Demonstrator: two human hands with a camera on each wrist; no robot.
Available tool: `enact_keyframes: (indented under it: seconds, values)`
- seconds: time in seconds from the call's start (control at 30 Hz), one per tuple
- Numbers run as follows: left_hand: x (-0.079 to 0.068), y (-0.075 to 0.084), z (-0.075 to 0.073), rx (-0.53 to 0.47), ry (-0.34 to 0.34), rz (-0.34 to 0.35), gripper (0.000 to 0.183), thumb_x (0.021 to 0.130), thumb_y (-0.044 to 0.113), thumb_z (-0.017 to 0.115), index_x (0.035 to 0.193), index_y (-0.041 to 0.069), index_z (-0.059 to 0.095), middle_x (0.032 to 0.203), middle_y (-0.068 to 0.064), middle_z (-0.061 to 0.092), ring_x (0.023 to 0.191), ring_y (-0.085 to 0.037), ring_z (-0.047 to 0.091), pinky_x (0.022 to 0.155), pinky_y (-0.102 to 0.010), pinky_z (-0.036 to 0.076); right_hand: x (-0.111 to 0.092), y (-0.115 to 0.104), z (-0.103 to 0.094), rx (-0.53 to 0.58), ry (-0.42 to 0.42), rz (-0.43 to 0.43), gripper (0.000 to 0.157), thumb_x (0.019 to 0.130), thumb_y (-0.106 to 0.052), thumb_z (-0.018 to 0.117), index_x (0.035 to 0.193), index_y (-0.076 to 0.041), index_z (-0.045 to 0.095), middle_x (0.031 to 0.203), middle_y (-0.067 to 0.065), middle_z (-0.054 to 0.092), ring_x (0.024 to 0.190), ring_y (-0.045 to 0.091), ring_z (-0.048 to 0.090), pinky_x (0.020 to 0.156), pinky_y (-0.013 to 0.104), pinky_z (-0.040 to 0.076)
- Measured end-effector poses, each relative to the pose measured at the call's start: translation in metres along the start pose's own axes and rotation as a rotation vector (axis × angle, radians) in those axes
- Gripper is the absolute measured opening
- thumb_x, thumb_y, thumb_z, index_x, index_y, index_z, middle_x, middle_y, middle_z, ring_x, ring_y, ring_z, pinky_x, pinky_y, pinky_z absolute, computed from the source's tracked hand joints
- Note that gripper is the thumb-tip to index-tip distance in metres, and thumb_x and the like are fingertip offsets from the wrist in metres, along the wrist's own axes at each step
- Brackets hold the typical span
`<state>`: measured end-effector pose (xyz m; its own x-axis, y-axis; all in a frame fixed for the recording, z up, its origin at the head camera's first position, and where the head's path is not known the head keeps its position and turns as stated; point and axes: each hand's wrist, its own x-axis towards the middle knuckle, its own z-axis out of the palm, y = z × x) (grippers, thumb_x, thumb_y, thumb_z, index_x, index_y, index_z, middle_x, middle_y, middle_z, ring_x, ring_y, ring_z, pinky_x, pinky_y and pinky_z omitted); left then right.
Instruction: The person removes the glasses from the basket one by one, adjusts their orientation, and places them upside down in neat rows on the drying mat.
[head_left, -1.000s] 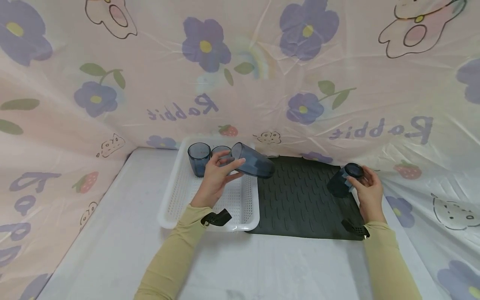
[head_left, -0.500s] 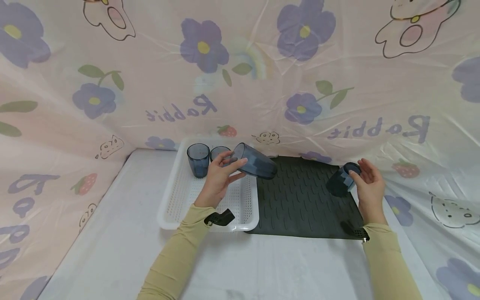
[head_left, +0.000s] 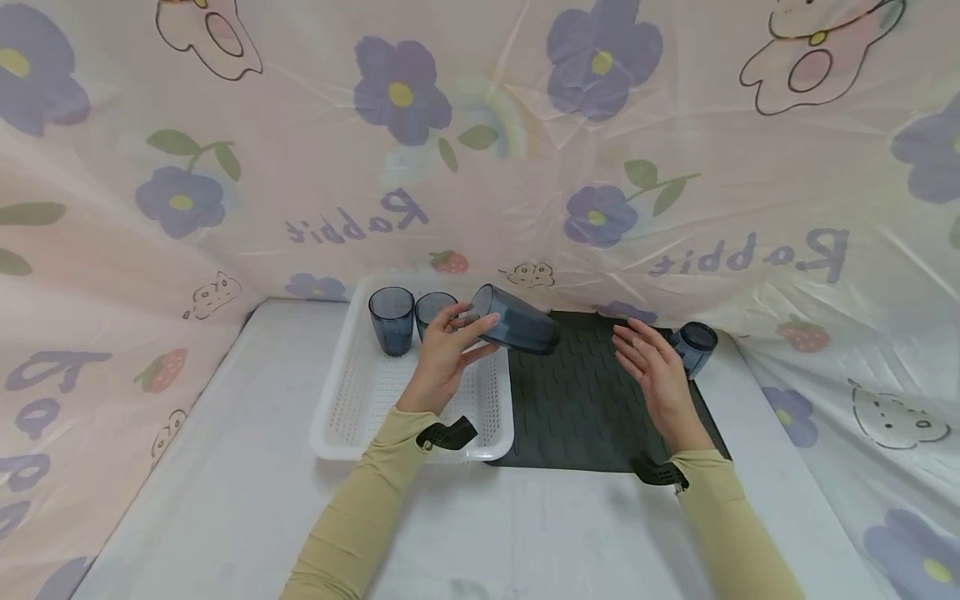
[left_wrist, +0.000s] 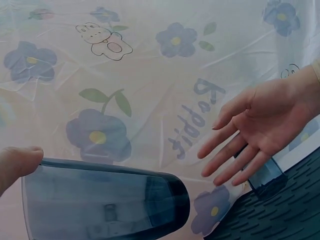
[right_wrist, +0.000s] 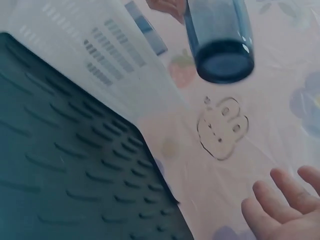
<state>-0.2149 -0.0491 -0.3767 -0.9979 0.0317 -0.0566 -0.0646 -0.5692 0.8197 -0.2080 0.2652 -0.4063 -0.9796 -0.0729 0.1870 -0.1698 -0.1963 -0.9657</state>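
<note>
My left hand (head_left: 442, 358) grips a blue-tinted drinking glass (head_left: 517, 321) near its rim. The glass is tilted, its thick base pointing right, above the border between the basket and the dark mat. In the left wrist view that same glass (left_wrist: 105, 200) fills the lower left, with the thumb along its side. My right hand (head_left: 660, 375) is held over the mat with fingers extended and nothing in them; its palm shows in the left wrist view. Behind it, an upside-down glass (head_left: 696, 346) stands at the mat's far right corner, partly hidden by the hand.
A white perforated basket (head_left: 337, 417) holds two upright blue glasses, one at the back left (head_left: 392, 321) and another (head_left: 433, 308) partly behind my left fingers. The dark ridged mat (head_left: 577, 417) lies right of it on the white table (head_left: 540, 533). A printed curtain (head_left: 480, 208) hangs behind.
My right hand has let go of the glass at the mat's far right corner and moved left. The left hand keeps its glass tilted, shifted slightly right.
</note>
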Motion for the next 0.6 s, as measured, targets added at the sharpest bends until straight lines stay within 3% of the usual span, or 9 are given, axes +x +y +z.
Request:
enact_keyframes:
  seconds: [0.37, 0.6]
  values:
    - [0.001, -0.007, 0.006, 0.003, 0.006, -0.002, 0.061, 0.081, 0.003, 0.076, 0.134, 0.005, 0.045, 0.104, -0.012, 0.048, 0.082, -0.020, 0.060, 0.084, -0.045, 0.055, 0.004, 0.015, 0.028, 0.084, -0.063, 0.081, 0.043, 0.107, -0.021, 0.032, 0.147, -0.006, 0.033, 0.147, 0.027, 0.031, 0.135, 0.041, 0.030, 0.111, 0.048, 0.028]
    - [-0.001, -0.009, 0.013, 0.021, 0.018, -0.007, 0.062, 0.081, 0.003, 0.076, 0.135, 0.006, 0.044, 0.106, -0.012, 0.047, 0.084, -0.020, 0.057, 0.082, -0.044, 0.056, 0.003, 0.022, 0.038, 0.119, -0.078, 0.121, 0.044, 0.107, -0.027, 0.032, 0.147, -0.009, 0.035, 0.148, 0.024, 0.032, 0.133, 0.039, 0.036, 0.110, 0.047, 0.029]
